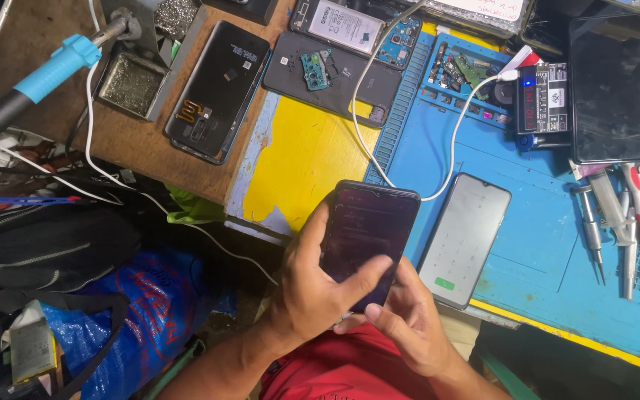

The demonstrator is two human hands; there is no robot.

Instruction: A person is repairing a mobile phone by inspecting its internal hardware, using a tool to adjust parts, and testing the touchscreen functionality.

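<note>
Clearly both hands cradle the dark glossy-screened smartphone (pixel 368 237) above the lap, just off the bench (pixel 298 155) edge: the left hand (pixel 312 289) grips its side, thumb across the glass, while the right hand (pixel 401 326) props the bottom (steady for tapping). A second grey-screened phone (pixel 464 237) lies cabled on the blue work mat (pixel 550 259) nearby.

You have one view only, from the camera on your head, looking steeply down and close over your two hands (pixel 350 304) at the near edge of the blue work mat (pixel 527 244). It reaches forward to the yellow-painted bench (pixel 301 159) and, at left, down past the bench edge to the bags (pixel 75 281).
</note>
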